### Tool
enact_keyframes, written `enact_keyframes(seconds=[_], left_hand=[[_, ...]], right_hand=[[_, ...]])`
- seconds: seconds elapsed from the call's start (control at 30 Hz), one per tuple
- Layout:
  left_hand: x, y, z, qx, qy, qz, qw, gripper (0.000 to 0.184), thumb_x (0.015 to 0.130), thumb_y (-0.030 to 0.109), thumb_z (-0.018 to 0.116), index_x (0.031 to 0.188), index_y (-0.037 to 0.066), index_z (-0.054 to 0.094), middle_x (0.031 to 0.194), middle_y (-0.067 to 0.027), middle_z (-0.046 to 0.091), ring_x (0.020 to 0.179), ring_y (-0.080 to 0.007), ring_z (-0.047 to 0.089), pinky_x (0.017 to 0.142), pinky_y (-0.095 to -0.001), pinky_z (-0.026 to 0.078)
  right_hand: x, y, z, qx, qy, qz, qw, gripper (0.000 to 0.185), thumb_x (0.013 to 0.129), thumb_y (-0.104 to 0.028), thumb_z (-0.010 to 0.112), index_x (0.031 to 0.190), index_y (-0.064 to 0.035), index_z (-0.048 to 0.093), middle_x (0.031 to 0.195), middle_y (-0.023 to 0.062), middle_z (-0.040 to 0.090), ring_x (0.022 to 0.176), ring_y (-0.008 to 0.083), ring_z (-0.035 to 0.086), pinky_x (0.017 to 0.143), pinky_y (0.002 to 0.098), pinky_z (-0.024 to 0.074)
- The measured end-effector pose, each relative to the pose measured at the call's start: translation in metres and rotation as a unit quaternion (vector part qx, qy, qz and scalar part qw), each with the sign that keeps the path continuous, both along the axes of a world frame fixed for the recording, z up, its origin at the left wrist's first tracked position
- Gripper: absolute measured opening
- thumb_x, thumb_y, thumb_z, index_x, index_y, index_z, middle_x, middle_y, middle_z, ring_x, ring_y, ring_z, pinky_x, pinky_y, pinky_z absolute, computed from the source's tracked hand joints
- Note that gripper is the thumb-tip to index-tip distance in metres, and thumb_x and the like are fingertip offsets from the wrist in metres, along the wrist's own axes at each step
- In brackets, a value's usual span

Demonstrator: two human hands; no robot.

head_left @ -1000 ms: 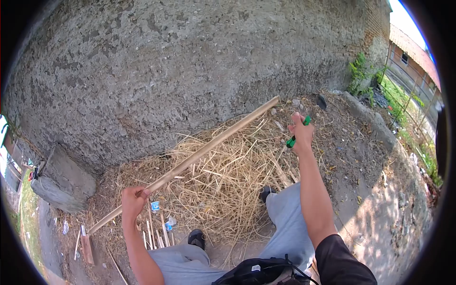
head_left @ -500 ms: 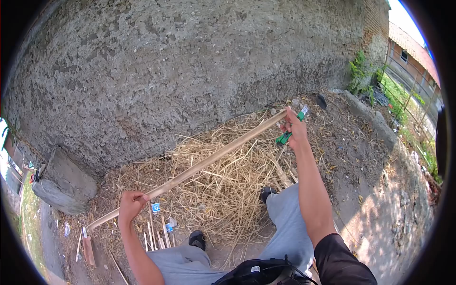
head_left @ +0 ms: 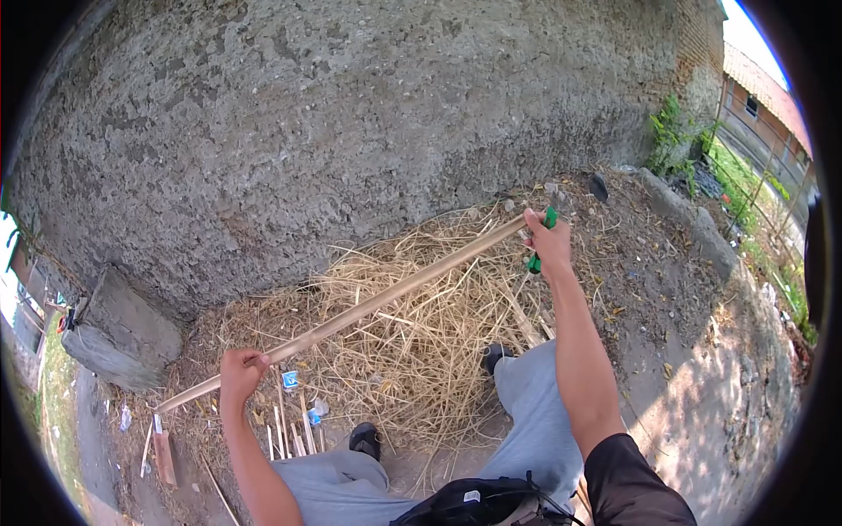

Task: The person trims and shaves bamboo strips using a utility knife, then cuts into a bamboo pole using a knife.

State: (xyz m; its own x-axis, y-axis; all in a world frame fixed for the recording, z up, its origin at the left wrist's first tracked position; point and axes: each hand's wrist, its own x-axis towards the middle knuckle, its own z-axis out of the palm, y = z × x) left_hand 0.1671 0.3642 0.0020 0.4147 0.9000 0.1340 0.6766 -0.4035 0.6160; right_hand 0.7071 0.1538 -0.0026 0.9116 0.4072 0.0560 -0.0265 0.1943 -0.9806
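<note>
A long, pale bamboo strip (head_left: 395, 293) slants across in front of me, low at the left and higher at the right. My left hand (head_left: 242, 375) is closed round it near its lower end, which sticks out past the fingers. At the upper end, my right hand (head_left: 550, 241) pinches the strip between thumb and fingers. That same hand also grips a green cutter knife (head_left: 534, 263), mostly covered by the palm and fingers. Below the strip lies a heap of straw-like bamboo shavings (head_left: 412, 351).
A rough grey wall (head_left: 351, 131) rises behind the heap. At left stands a stone block (head_left: 123, 329). Several thin sticks (head_left: 294, 434) and blue-and-white litter (head_left: 290, 379) lie by my left shoe (head_left: 365, 440). A brown flat piece (head_left: 164, 456) lies at lower left.
The green cutter knife has turned in my right hand, so less of it shows and its pale end is out of sight. The strip's upper end has dropped slightly.
</note>
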Motion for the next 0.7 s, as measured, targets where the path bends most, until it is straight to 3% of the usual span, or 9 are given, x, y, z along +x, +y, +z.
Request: enact_keyframes(seconds=[0.03, 0.17, 0.27, 0.33, 0.43, 0.53, 0.67, 0.7], left_hand=[[0.0, 0.0, -0.002, 0.035, 0.02, 0.007, 0.999, 0.013, 0.084, 0.011, 0.07, 0.078, -0.001, 0.072, 0.057, -0.0078, 0.061, 0.052, -0.0152, 0.052, 0.053, -0.0332, 0.04], [0.009, -0.01, 0.01, -0.001, 0.005, 0.021, 1.0, 0.013, 0.084, 0.011, 0.07, 0.079, -0.001, 0.072, 0.058, -0.0092, 0.06, 0.05, -0.0175, 0.051, 0.053, -0.0346, 0.04], [0.012, -0.011, 0.005, 0.027, -0.008, 0.039, 0.999, 0.013, 0.083, 0.013, 0.072, 0.081, 0.001, 0.073, 0.062, -0.0117, 0.064, 0.055, -0.0219, 0.055, 0.061, -0.0355, 0.043], [0.011, -0.008, -0.003, 0.105, 0.013, 0.053, 0.993, 0.011, 0.081, 0.013, 0.075, 0.085, 0.003, 0.075, 0.069, -0.0136, 0.068, 0.066, -0.0262, 0.057, 0.075, -0.038, 0.044], [0.014, -0.008, -0.007, 0.146, 0.014, 0.08, 0.986, 0.011, 0.079, 0.012, 0.077, 0.088, 0.005, 0.075, 0.073, -0.0138, 0.07, 0.075, -0.0297, 0.055, 0.085, -0.04, 0.041], [0.022, -0.021, -0.007, 0.245, 0.009, 0.071, 0.967, 0.009, 0.079, 0.011, 0.076, 0.087, 0.006, 0.075, 0.072, -0.0112, 0.07, 0.075, -0.029, 0.054, 0.085, -0.0396, 0.04], [0.027, -0.031, -0.002, 0.258, 0.02, 0.076, 0.963, 0.008, 0.078, 0.011, 0.077, 0.084, 0.006, 0.074, 0.071, -0.0096, 0.07, 0.074, -0.0281, 0.055, 0.085, -0.0376, 0.039], [0.027, -0.031, -0.003, 0.266, 0.024, 0.066, 0.961, 0.011, 0.077, 0.012, 0.077, 0.084, 0.004, 0.073, 0.073, -0.0121, 0.07, 0.073, -0.0294, 0.057, 0.08, -0.0388, 0.043]], right_hand=[[-0.002, -0.001, 0.004, 0.009, -0.023, -0.008, 1.0, 0.023, 0.088, -0.023, 0.076, 0.094, -0.0015, 0.069, 0.071, -0.0015, 0.056, 0.057, 0.0067, 0.049, 0.052, 0.0258, 0.0459], [-0.016, -0.01, 0.019, 0.022, -0.085, -0.039, 0.995, 0.027, 0.084, -0.019, 0.08, 0.101, -0.0006, 0.072, 0.075, 0.0011, 0.063, 0.056, 0.0076, 0.05, 0.049, 0.0242, 0.0422], [-0.013, -0.012, 0.015, 0.024, -0.079, -0.06, 0.995, 0.025, 0.081, -0.016, 0.082, 0.099, -0.0009, 0.073, 0.077, 0.0025, 0.067, 0.054, 0.0075, 0.049, 0.048, 0.0234, 0.0402], [-0.009, -0.014, 0.011, 0.002, -0.079, -0.066, 0.995, 0.025, 0.08, -0.016, 0.082, 0.098, -0.0007, 0.073, 0.077, 0.0029, 0.068, 0.053, 0.0076, 0.049, 0.048, 0.0237, 0.0398], [-0.006, -0.014, 0.008, -0.005, -0.086, -0.084, 0.993, 0.023, 0.079, -0.015, 0.083, 0.095, -0.0007, 0.073, 0.077, 0.0032, 0.068, 0.054, 0.0079, 0.05, 0.049, 0.0244, 0.0396], [-0.004, -0.014, 0.006, 0.041, -0.09, -0.103, 0.99, 0.02, 0.08, -0.013, 0.082, 0.091, -0.0011, 0.072, 0.078, 0.0032, 0.067, 0.056, 0.0082, 0.05, 0.05, 0.0244, 0.0403], [0.006, -0.02, -0.003, 0.062, -0.08, -0.076, 0.992, 0.023, 0.079, -0.014, 0.083, 0.091, 0.0002, 0.07, 0.078, 0.0049, 0.066, 0.062, 0.0097, 0.054, 0.053, 0.0248, 0.0424], [0.008, -0.022, -0.004, 0.063, -0.079, -0.074, 0.992, 0.023, 0.079, -0.014, 0.083, 0.091, 0.0002, 0.07, 0.078, 0.0049, 0.066, 0.062, 0.0097, 0.054, 0.053, 0.0248, 0.0424]])
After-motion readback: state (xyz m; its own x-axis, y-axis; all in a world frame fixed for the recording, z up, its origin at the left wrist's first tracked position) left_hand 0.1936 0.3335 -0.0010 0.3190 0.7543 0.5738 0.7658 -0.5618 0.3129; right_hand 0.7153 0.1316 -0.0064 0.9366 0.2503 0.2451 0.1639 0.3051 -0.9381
